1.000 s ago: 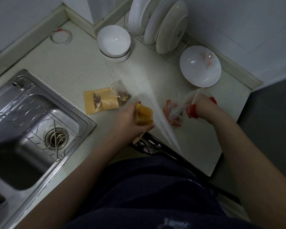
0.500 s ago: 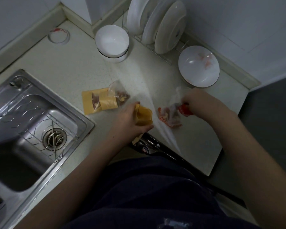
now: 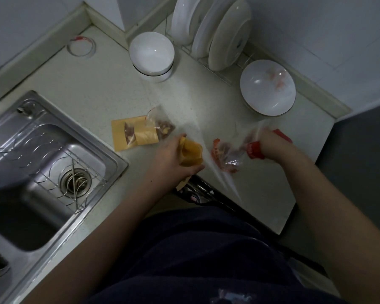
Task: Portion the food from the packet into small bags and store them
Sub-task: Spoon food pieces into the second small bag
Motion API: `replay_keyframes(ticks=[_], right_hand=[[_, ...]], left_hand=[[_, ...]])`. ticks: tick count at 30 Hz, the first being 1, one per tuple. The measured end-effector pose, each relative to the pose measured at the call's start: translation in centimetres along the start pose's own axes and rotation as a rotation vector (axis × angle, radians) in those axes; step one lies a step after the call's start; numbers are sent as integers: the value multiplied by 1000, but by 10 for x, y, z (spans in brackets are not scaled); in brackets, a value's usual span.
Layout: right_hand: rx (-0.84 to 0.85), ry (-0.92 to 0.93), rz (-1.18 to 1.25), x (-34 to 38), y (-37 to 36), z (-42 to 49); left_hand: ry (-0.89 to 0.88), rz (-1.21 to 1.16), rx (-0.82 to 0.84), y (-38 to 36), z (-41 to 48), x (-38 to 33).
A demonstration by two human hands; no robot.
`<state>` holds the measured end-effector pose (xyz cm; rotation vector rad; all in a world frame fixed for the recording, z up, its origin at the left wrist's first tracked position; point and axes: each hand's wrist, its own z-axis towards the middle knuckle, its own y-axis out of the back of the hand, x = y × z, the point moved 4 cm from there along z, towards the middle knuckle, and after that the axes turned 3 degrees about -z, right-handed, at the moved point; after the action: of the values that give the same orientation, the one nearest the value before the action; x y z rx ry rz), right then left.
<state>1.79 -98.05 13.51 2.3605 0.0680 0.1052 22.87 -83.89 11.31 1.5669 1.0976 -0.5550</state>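
— What is held in the fingers?
— A yellow small bag (image 3: 190, 153) is gripped in the curled left hand (image 3: 173, 156). The red-and-clear packet (image 3: 228, 154) is clutched by its top in the right hand (image 3: 270, 141), its body just beside the bag, apart from it.
— And the counts?
— One packet and one held bag. Two yellow filled bags (image 3: 136, 137) are made out on the counter (image 3: 261, 183), left of the thumb. Three plates (image 3: 228, 36) are racked

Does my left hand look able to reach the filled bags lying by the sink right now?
Probably yes: the filled bags lie on the counter just beyond the left hand, nothing between. But that hand grips a yellow bag, so it would likely need to set it down first.
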Motion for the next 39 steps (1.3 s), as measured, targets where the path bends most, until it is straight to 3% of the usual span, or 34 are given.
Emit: replay_keyframes(ticks=[2, 7, 11, 18, 31, 39], right_hand=[[-3, -12, 124, -4, 5, -4], [191, 1, 691, -9, -5, -8], [315, 106, 780, -4, 0, -19], [213, 133, 900, -8, 21, -27], [-214, 184, 968, -7, 40, -52], [-294, 224, 1068, -5, 39, -59]], left_hand=[[-2, 8, -10, 0, -1, 0], [-24, 34, -23, -2, -1, -1], [-25, 54, -14, -3, 2, 1], [-25, 52, 1, -6, 4, 1], [-57, 22, 11, -7, 7, 0], [-81, 7, -23, -2, 8, -5]])
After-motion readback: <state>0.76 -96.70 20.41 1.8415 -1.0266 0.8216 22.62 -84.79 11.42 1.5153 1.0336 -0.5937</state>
